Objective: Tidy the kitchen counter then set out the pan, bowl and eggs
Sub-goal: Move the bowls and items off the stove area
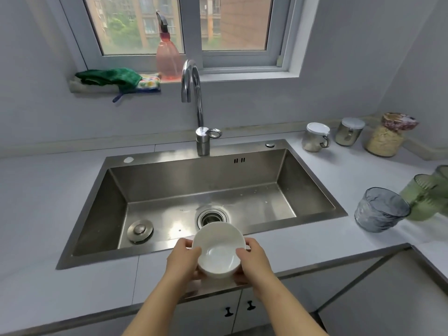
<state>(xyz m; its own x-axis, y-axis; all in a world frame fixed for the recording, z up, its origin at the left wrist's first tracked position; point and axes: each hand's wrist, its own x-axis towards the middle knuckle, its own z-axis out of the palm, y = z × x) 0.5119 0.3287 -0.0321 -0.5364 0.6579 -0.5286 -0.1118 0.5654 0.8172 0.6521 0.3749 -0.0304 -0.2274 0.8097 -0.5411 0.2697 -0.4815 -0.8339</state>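
Note:
I hold a small white bowl point(219, 249) with both hands above the front rim of the steel sink point(155, 197). The bowl is empty and tilted slightly toward me. My left hand point(183, 259) grips its left side, thumb on the rim. My right hand point(253, 259) grips its right side, thumb over the rim as well. No pan or eggs are in view.
A tall faucet point(197, 110) stands behind the sink. Three lidded jars point(315, 137) sit at the back right of the white counter point(315, 238). A grey glass bowl point(380, 209) and green glasses point(424, 197) stand at the right. Cloths point(109, 78) and a pink spray bottle point(167, 57) rest on the windowsill.

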